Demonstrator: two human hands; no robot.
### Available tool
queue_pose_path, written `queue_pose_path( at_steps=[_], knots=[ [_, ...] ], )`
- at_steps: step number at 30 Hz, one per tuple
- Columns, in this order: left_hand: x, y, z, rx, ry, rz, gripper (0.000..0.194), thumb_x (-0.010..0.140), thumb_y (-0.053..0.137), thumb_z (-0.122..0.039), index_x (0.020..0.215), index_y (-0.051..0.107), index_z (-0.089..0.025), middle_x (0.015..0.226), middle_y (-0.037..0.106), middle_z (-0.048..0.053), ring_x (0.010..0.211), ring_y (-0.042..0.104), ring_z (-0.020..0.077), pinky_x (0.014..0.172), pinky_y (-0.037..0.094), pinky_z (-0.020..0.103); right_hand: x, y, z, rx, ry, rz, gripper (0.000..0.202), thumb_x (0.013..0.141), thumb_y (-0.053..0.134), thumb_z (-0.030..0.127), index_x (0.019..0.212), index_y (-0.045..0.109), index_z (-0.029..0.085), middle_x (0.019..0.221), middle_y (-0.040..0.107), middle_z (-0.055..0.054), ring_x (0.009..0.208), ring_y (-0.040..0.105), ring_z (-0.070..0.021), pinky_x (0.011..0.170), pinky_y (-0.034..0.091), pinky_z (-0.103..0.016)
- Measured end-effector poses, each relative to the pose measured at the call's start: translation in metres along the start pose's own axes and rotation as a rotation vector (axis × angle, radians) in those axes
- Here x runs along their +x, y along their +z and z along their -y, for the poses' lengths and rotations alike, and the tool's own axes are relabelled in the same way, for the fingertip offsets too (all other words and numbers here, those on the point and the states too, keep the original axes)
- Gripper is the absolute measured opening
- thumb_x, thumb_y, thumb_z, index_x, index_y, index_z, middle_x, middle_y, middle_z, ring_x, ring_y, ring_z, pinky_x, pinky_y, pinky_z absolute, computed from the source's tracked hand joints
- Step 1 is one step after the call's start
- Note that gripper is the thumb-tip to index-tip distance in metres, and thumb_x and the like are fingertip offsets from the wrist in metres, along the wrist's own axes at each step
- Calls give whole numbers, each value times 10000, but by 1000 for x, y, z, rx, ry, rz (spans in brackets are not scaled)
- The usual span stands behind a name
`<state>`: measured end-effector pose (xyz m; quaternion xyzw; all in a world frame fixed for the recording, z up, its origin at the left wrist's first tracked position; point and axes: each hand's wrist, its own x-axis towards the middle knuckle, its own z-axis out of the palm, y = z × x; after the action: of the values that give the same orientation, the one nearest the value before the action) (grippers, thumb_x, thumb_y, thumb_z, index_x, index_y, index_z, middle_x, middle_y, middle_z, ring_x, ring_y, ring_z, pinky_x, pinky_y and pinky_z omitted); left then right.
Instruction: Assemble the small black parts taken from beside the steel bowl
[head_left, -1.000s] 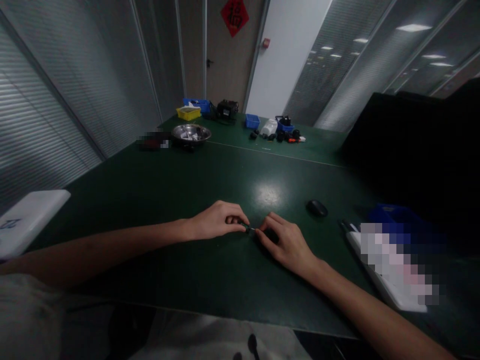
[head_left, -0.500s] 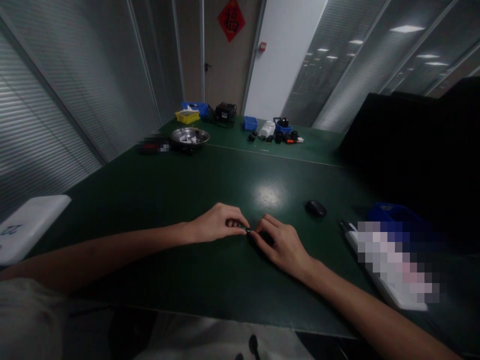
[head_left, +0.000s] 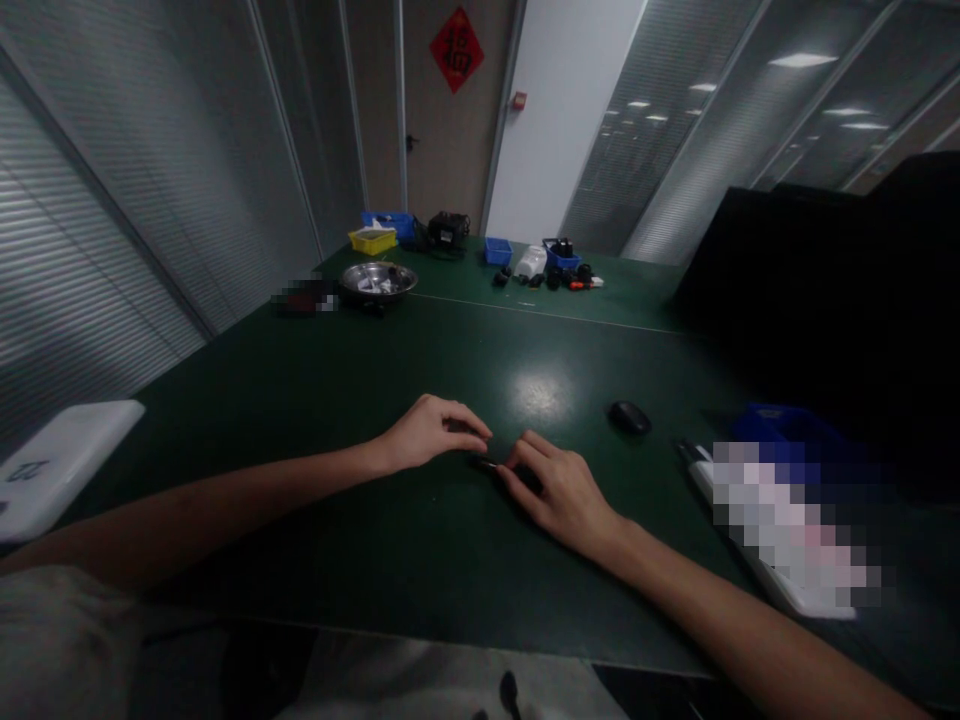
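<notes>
A small, thin dark stick-like item (head_left: 484, 462) lies low over the green table (head_left: 337, 560), its exact kind too small to tell. The thumb and fingertips of my right hand (head_left: 559, 487) are pinched on its right end. Just above its left end is my left hand (head_left: 435, 432), apart from it, with a narrow gap between thumb and fingers and nothing visible in it. My curled right fingers hide part of the item.
A black computer mouse (head_left: 630, 417) sits right of my hands. Further right are a white tray (head_left: 802, 600) and a blue bin (head_left: 780, 420). A metal bowl (head_left: 379, 280), a yellow basket (head_left: 373, 240) and a blue basket (head_left: 498, 250) stand at the back.
My left hand has let go of the thin item and lifted slightly up and left. My right hand still pinches it in about the same place.
</notes>
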<state>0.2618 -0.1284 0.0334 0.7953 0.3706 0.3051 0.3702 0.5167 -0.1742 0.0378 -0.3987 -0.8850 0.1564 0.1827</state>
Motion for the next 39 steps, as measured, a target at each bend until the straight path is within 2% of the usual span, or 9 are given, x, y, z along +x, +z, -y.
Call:
queue_pose_path(
  at_steps=[4, 7, 12, 17, 23, 29, 33, 36, 39],
  knots=[
    [7, -5, 9, 186, 125, 25, 155, 903, 766, -316, 1028, 807, -233, 999, 730, 41, 953, 636, 193, 859, 461, 313, 0, 0, 0, 4, 0, -4, 175, 1054, 503, 332, 971, 605, 217, 960, 595, -20, 691, 572, -134, 622, 399, -274],
    [8, -6, 12, 258, 138, 51, 194, 898, 771, -338, 1059, 796, -234, 1074, 708, 52, 1029, 614, 214, 907, 459, 339, 0, -1, -1, 3, 6, -1, 169, 1051, 514, 335, 969, 607, 220, 961, 598, -17, 688, 568, -133, 621, 398, -274],
    [-1, -6, 0, 220, 220, 34, 229, 986, 652, -275, 1190, 744, -229, 1141, 698, 71, 1101, 598, 216, 955, 468, 354, 0, -1, -1, 32, 13, -3, 168, 1051, 515, 330, 965, 609, 221, 971, 605, -22, 708, 580, -138, 643, 419, -274],
    [-10, -3, -10, 219, 370, 195, 331, 952, 702, -285, 1277, 706, -225, 1172, 728, 91, 1113, 601, 241, 988, 461, 391, -2, -1, -2, 39, 8, -23, 161, 1048, 522, 330, 966, 610, 223, 959, 619, -27, 701, 582, -142, 631, 422, -274],
    [-11, -8, -4, 326, 293, 98, 227, 971, 668, -250, 1187, 727, -213, 1168, 703, 87, 1131, 606, 233, 1006, 468, 382, -2, -4, -4, 52, 12, -24, 169, 1046, 521, 330, 956, 612, 218, 955, 618, -29, 716, 581, -145, 657, 440, -279],
    [-10, -14, 3, 402, 224, 119, 260, 1024, 573, -233, 1256, 685, -206, 1183, 701, 86, 1099, 629, 213, 976, 494, 355, -1, -6, -4, 74, 20, -23, 183, 1044, 524, 336, 950, 620, 211, 960, 619, -30, 708, 581, -141, 643, 442, -277],
    [-1, -46, 34, 436, 94, -1, 329, 1014, 583, -253, 1333, 658, -229, 1278, 676, 82, 1144, 628, 218, 1005, 499, 377, -2, -7, -3, 80, 16, -36, 194, 1047, 521, 343, 947, 623, 211, 956, 624, -33, 712, 588, -143, 674, 462, -285],
    [4, -90, 71, 479, -120, -197, 370, 981, 621, -256, 1349, 659, -229, 1319, 672, 80, 1164, 632, 237, 998, 518, 393, -3, -7, -4, 79, 21, -22, 197, 1047, 521, 349, 951, 626, 213, 958, 623, -34, 708, 587, -142, 648, 455, -279],
    [3, -137, 106, 557, -285, -436, 355, 929, 677, -233, 1277, 706, -169, 1235, 715, 105, 1064, 669, 244, 957, 538, 384, -4, -7, -6, 80, 15, -23, 188, 1046, 526, 345, 958, 628, 214, 966, 626, -34, 708, 587, -140, 653, 458, -280]
  ],
)
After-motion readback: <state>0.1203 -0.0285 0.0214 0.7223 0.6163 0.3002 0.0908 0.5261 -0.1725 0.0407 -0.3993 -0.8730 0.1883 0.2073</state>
